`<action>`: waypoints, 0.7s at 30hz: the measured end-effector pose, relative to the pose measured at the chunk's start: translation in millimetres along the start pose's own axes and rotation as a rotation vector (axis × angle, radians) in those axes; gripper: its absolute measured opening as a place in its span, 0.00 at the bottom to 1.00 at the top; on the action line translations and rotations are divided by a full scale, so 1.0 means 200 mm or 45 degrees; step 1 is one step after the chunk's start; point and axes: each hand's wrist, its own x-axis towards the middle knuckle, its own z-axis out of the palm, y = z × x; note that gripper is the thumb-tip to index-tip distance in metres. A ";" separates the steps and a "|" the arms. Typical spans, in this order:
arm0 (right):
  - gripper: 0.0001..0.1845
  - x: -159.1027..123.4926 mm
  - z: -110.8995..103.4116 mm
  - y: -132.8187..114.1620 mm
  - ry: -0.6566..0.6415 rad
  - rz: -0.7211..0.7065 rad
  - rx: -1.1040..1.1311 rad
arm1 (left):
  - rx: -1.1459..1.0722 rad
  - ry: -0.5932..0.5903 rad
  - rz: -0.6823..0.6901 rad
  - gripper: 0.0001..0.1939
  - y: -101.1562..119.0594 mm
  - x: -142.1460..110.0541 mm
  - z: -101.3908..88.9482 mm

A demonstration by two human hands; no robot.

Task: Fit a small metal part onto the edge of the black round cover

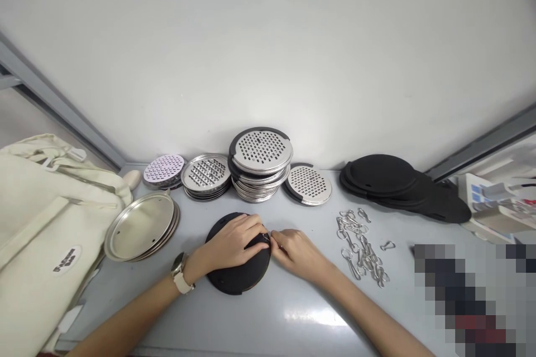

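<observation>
A round black plastic disc (237,278) lies flat on the grey table in front of me. My left hand (234,242), with a watch on its wrist, rests on top of the disc, its fingers curled over the disc's right edge. My right hand (293,251) is pinched at that same edge, fingertip to fingertip with the left. Something small and metallic glints between the fingers; I cannot make out what it is. Several loose metal clips (362,248) lie just right of my right hand.
Stacks of perforated metal grater discs (260,163) stand along the wall, with plain metal lids (140,227) at the left. A pile of black discs (397,184) lies at the back right. A cream cloth bag (37,223) fills the left side; boxes (498,201) sit far right.
</observation>
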 end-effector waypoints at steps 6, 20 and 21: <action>0.15 -0.01 -0.01 0.00 -0.028 -0.038 0.030 | -0.010 -0.018 0.015 0.10 0.00 0.00 -0.01; 0.16 0.00 -0.02 0.01 -0.039 -0.056 0.100 | -0.012 0.008 0.052 0.10 0.00 0.00 0.00; 0.15 0.00 -0.02 0.01 -0.040 -0.052 0.124 | -0.015 0.002 0.050 0.10 0.00 0.00 0.00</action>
